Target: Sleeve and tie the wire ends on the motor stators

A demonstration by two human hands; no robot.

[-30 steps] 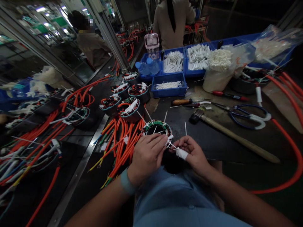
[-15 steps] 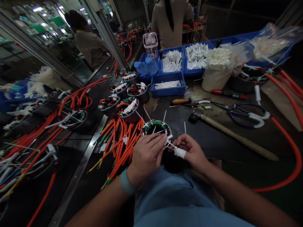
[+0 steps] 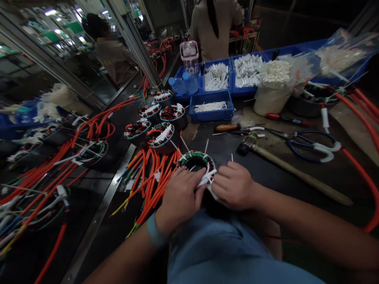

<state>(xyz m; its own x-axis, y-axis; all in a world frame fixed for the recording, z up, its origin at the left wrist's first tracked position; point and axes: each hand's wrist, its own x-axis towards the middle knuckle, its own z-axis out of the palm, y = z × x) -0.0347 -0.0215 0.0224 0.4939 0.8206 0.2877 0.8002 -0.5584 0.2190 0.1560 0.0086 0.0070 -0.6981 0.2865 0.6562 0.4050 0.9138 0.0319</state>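
Note:
A round motor stator [image 3: 194,159] with green and white windings sits at the table's near edge, orange leads [image 3: 149,177] trailing to its left. My left hand [image 3: 179,197] is closed on its near rim, fingers pressed against white tubing [image 3: 206,178] there. My right hand [image 3: 235,184] is curled into a fist just right of that tubing, knuckles up, gripping the stator's near right rim; what its fingers pinch is hidden.
Several more stators [image 3: 162,134] with orange cables stand at the left. A hammer [image 3: 293,169], blue-handled scissors [image 3: 308,142] and screwdrivers [image 3: 233,127] lie to the right. Blue bins [image 3: 211,113] of white sleeves, water bottles [image 3: 183,83] and a bag [image 3: 274,90] stand behind. Two people work at the far side.
My right hand has turned over, knuckles up, and closed in on the stator's rim; its bandaged finger no longer shows. My left hand has curled tighter.

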